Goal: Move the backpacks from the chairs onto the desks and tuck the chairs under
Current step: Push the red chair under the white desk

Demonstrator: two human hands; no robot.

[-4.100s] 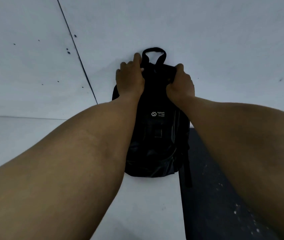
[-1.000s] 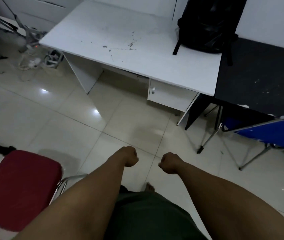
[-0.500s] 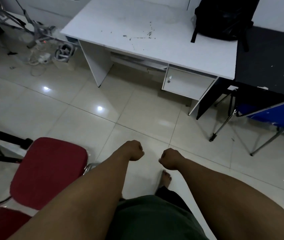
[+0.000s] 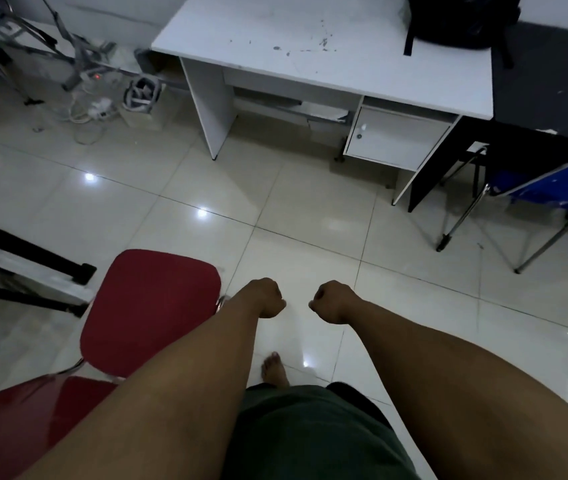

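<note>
Both hands are held out in front of the body, curled into loose fists with nothing in them: the left hand [image 4: 266, 298] just beside the front corner of the red chair [image 4: 151, 311], the right hand [image 4: 334, 301] above bare floor tile. The black backpack [image 4: 455, 20] is seen lying at the far right end of the white desk [image 4: 310, 60], one strap hanging toward the dark desk [image 4: 549, 84] that adjoins it. The red chair is left out in the open, well apart from the white desk, its seat bare; a blue chair [image 4: 552, 192] is already partly pushed under the dark desk.

The red chair is judged to be light and rigid, with a padded seat on a thin chrome frame; on glossy tile it is likely to slide readily. It is best taken by the top of the backrest, which lies at the lower left edge of the view, or by the seat rim.

Compared with the frame half a second earlier, the white desk is seen further off and more of the red seat is in view, while the fists are unchanged.
</note>
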